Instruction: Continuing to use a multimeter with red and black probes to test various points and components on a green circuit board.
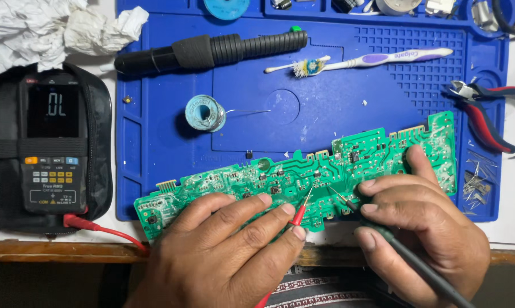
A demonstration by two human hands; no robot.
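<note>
Both hands are working over a long green circuit board (pixel 303 177) that is lying slantwise across the near edge of a blue silicone work mat (pixel 337 114). The left hand (pixel 229 251) is closed in a pinch around a red test probe (pixel 301 212), and the right hand (pixel 423 222) is gripping a black test probe (pixel 383 234) while its fingers are pressing on the board. The two metal tips are resting close together near the board's middle.

Going from big to small: the board is overhanging the mat toward the wooden table edge (pixel 69 251), so a shove from either hand could probably tilt or slide it. The multimeter (pixel 53 142) is sitting in its black pouch well to the left, and its red lead (pixel 106 231) is trailing along the table edge, where a tug could jerk the red probe off its pad. With the tips so near each other, a small slip could bridge neighbouring solder joints or give a false reading. The solder spool (pixel 205 113), with its loose wire end, is lying just above the board; the black desoldering pump (pixel 212 50), toothbrush (pixel 360 61) and red-handled cutters (pixel 485 111) are lying farther off.
</note>
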